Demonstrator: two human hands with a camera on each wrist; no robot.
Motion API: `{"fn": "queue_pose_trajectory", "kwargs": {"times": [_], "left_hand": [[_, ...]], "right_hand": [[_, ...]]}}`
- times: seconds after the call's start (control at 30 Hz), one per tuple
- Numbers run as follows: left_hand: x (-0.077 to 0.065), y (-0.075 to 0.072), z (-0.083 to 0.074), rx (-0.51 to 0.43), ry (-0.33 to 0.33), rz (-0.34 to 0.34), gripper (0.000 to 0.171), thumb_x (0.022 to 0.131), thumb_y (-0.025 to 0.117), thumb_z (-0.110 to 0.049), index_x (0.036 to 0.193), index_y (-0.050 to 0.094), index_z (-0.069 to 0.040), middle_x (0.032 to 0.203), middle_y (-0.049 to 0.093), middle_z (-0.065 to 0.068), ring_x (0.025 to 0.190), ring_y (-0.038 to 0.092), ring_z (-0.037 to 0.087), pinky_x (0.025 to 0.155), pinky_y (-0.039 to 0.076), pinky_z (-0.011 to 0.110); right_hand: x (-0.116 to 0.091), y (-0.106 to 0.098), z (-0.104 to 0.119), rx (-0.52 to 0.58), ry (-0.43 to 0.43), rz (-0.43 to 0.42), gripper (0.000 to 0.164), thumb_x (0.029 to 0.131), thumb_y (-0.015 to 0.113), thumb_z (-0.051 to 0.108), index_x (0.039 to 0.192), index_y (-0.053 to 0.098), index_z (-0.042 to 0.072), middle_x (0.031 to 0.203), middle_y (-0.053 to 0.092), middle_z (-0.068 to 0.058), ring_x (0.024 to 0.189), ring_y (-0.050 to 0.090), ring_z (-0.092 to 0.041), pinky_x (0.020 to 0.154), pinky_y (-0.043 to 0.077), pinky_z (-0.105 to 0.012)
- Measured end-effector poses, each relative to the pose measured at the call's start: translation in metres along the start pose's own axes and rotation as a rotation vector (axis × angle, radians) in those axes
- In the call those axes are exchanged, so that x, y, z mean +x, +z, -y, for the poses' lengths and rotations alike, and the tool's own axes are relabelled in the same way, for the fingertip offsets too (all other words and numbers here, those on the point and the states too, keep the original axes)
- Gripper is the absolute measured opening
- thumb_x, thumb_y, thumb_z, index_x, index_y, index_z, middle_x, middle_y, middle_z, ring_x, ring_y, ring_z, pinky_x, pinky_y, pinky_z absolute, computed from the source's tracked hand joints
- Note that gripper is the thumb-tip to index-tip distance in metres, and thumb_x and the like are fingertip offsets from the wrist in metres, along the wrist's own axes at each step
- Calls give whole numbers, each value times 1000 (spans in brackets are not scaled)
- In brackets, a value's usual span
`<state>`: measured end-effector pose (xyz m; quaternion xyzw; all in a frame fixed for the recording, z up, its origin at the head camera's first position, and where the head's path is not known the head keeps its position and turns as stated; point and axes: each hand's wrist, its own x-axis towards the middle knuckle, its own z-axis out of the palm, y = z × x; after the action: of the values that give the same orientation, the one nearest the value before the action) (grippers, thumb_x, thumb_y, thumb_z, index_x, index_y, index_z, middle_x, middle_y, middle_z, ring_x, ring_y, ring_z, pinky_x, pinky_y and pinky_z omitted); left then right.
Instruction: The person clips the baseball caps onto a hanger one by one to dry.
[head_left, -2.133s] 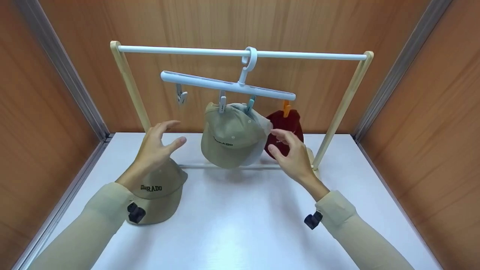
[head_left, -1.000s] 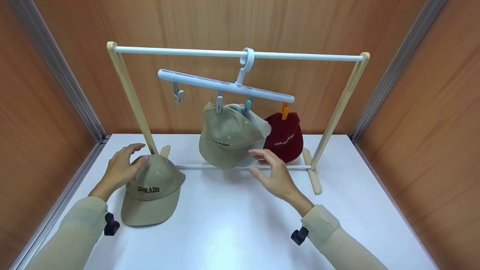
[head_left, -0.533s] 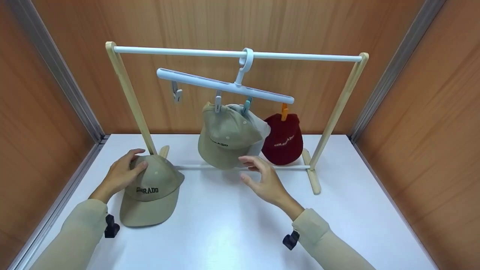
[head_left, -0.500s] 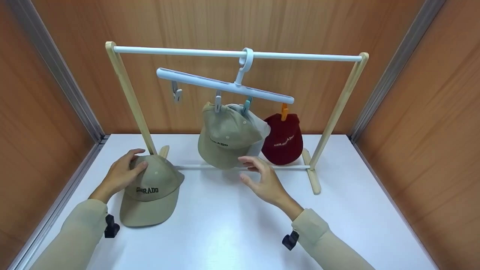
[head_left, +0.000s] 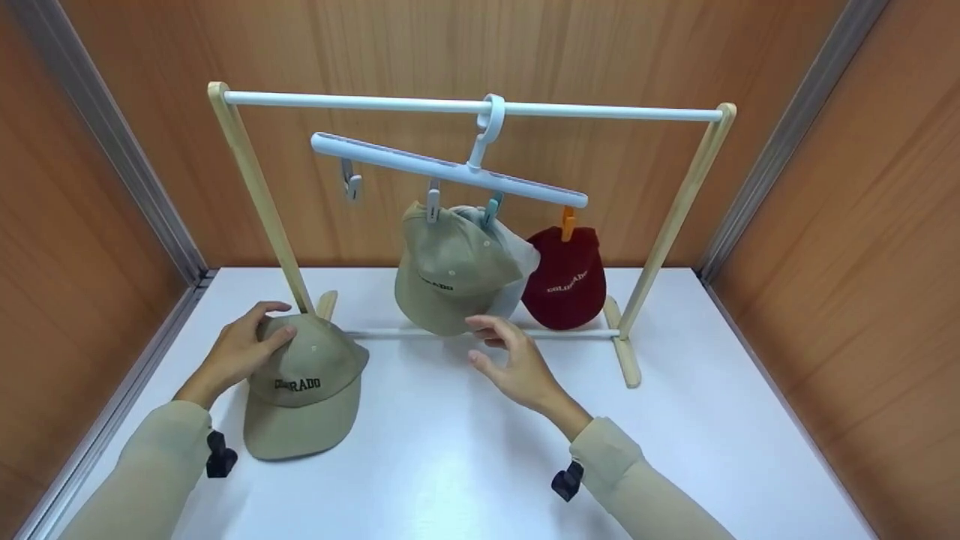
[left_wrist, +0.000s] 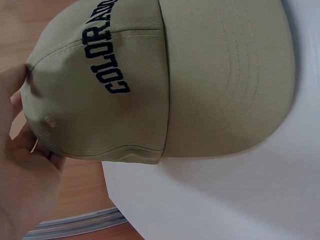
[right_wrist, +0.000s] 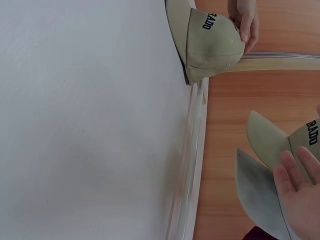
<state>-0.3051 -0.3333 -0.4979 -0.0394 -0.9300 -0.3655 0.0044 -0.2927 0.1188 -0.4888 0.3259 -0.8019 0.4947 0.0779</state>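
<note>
My left hand (head_left: 240, 349) grips the back of a khaki baseball cap (head_left: 304, 420) lettered COLORADO, its thumb on the crown and its fingers behind. In the left wrist view that cap (left_wrist: 220, 85) fills much of the picture, its brim over the white table. My right hand (head_left: 517, 371) holds nothing; its fingers are loosely bent, just below and in front of a hanging khaki cap (head_left: 446, 262). A grey clip (head_left: 433, 206) bears that cap, overlapping a pale grey cap (head_left: 517, 259) on a teal clip (head_left: 491, 210). A dark red cap (head_left: 566, 274) hangs from an orange clip (head_left: 568, 223).
A light blue hanger (head_left: 450, 169) tilts down to the right on the white rail (head_left: 360, 100) of a wooden-sided rack (head_left: 686, 202). One more grey clip (head_left: 352, 180) hangs at its left end with nothing in it. Wood-grain walls surround the white table (head_left: 420, 465).
My left hand has come down from above the table cap and now grips its crown. My right hand has moved left and lower, away from in front of the red cap.
</note>
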Motion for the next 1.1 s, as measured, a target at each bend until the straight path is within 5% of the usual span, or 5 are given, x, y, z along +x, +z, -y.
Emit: {"fn": "queue_pose_trajectory", "kwargs": {"times": [0.27, 0.4, 0.57, 0.77, 1.1], "left_hand": [[-3, 3, 2, -51, -1, -38, 64, 107, 59, -54, 150, 47, -8, 134, 61, 29, 129, 57, 48, 107, 46, 70], [-4, 4, 3, -91, -22, -44, 66, 105, 61, -56, 146, 48, -6, 135, 61, 27, 132, 55, 47, 110, 44, 69], [-5, 4, 1, -111, -31, -31, 65, 106, 61, -54, 145, 44, -6, 138, 59, 29, 133, 54, 48, 110, 43, 71], [-8, 5, -3, -148, -2, -13, 50, 112, 53, -40, 144, 43, -4, 145, 56, 27, 141, 47, 46, 116, 36, 71], [-14, 6, -5, -161, 55, -40, 39, 112, 55, -31, 139, 45, -5, 137, 63, 26, 132, 53, 43, 112, 40, 67]], "right_hand": [[1, 4, -1, 22, -17, 3, 45, 102, 73, 14, 144, 59, 4, 142, 63, -15, 126, 63, -33, 110, 52, -43], [2, 5, 0, 29, -29, 8, 45, 103, 73, 16, 144, 59, 5, 142, 63, -15, 127, 63, -37, 110, 52, -44], [4, 6, 3, 26, -19, 11, 45, 102, 73, 13, 144, 60, 8, 144, 62, -12, 128, 63, -27, 111, 52, -40], [5, 8, 5, 21, -20, 13, 45, 102, 73, 14, 145, 60, 7, 144, 62, -12, 127, 63, -21, 111, 52, -40], [7, 10, 6, 31, -30, 36, 45, 102, 73, 13, 145, 59, 7, 144, 63, -12, 128, 64, -27, 111, 52, -42]]}}
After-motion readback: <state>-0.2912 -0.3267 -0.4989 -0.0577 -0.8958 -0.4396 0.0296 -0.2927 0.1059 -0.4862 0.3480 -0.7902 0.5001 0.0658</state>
